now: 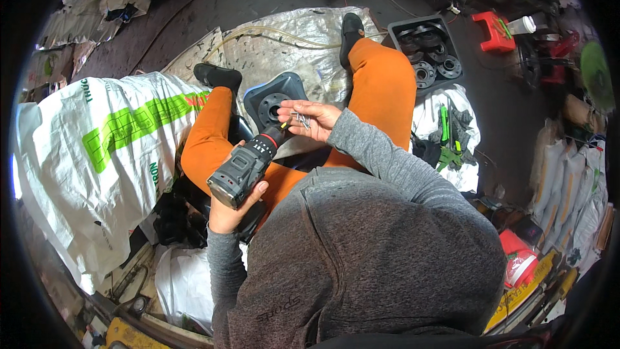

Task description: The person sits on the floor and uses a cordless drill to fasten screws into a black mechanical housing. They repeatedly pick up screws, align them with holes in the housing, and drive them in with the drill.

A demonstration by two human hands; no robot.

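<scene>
My left grip (227,214) is wrapped around the body of a dark grey cordless drill (237,176), thumb along its side, with the drill slanting away from me toward the upper right. My right grip (318,119) is spread palm up, fingers straight and pointing left, and a small loose bunch of silvery screws (299,119) lies across them.

Between my legs, in their orange trousers (382,84), sits a black square part (294,84) with a round flange (272,109) in its middle, dotted with holes. The drill's nose is just beside the near edge of that flange; whether it touches, I cannot tell. My right fingertips reach over the flange's right side.

A pale, dirty sheet (316,22) covers the floor ahead of me, and a yellowish hose (258,30) snakes across it. Beyond my right knee stands a grey crate (445,83) of round, dark metal parts (424,74), with a red stool (493,32) farther right. Close by my left leg bulges a big white sack (58,155) with a green band (139,126).
</scene>
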